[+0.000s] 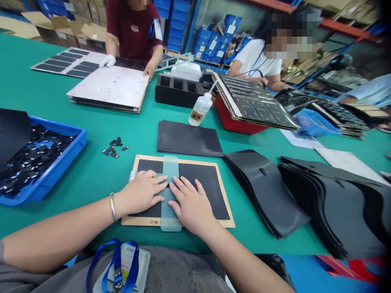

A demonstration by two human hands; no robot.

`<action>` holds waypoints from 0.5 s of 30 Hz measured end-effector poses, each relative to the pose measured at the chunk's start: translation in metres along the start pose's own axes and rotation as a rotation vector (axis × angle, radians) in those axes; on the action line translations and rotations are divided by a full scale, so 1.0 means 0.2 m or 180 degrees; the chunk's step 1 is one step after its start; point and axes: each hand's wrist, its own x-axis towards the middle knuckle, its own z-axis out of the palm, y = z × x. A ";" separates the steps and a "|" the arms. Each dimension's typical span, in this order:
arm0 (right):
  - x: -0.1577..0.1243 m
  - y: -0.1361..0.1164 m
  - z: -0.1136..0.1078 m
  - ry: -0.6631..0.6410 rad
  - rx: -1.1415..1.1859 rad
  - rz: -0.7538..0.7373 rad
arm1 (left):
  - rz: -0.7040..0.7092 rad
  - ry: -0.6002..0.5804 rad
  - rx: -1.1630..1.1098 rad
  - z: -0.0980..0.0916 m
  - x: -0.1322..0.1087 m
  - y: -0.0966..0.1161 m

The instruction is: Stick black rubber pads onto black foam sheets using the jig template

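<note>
"How are the hands lying?"
"Left hand (142,191) and right hand (194,203): palms down, fingers spread, fingertips close together on the translucent strip (171,221) crossing the board (229,223)."
"Surfaces?"
"Smooth black sheet (206,189) on the board (pale wooden edges showing); wavy black sheets (270,195) right of it."
"Room?"
"Green tabletop (100,175), left of the board."

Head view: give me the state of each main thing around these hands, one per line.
Left hand: palm down, fingertips on the translucent strip
Right hand: palm down, fingers spread
Translucent strip: laid across the board
Board: flat, black sheet on top
Blue tray: holding many small black pieces
Loose black pieces: scattered
Squeeze bottle: upright, fill level unclear
Stack beyond the board: flat
Nearest right-hand stack: curved
</note>
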 end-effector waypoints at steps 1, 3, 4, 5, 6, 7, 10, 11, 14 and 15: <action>0.01 -0.01 0.00 -0.0008 -0.0025 -0.0021 | 0.0023 -0.0016 0.0045 0.00 0.00 0.00; 0.03 -0.02 -0.01 -0.0026 -0.0063 -0.0087 | 0.0095 -0.0049 0.0126 -0.02 0.00 0.01; 0.04 -0.02 -0.02 -0.0027 -0.0073 -0.0125 | 0.0133 -0.0062 0.0151 -0.02 0.01 0.02; 0.05 -0.01 -0.02 -0.0022 -0.0072 -0.0161 | 0.0174 -0.0072 0.0159 -0.03 0.01 0.02; 0.06 -0.01 -0.03 -0.0017 -0.0057 -0.0188 | 0.0205 -0.0074 0.0150 -0.03 0.01 0.02; 0.06 0.00 -0.04 -0.0013 -0.0025 -0.0195 | 0.0221 -0.0069 0.0120 -0.03 0.01 0.01; 0.06 0.05 -0.05 -0.0084 0.0206 -0.0052 | 0.0206 -0.0043 -0.0104 -0.01 0.01 -0.02; 0.05 0.06 -0.04 -0.0138 0.0332 0.0039 | 0.0178 -0.0036 -0.0229 0.00 0.01 -0.03; 0.04 0.07 -0.01 -0.0193 0.0862 0.0352 | -0.0015 0.0019 -0.0768 0.01 0.01 -0.06; 0.03 0.06 0.00 -0.0157 0.1122 0.0459 | -0.0128 0.0062 -0.0993 0.02 0.01 -0.07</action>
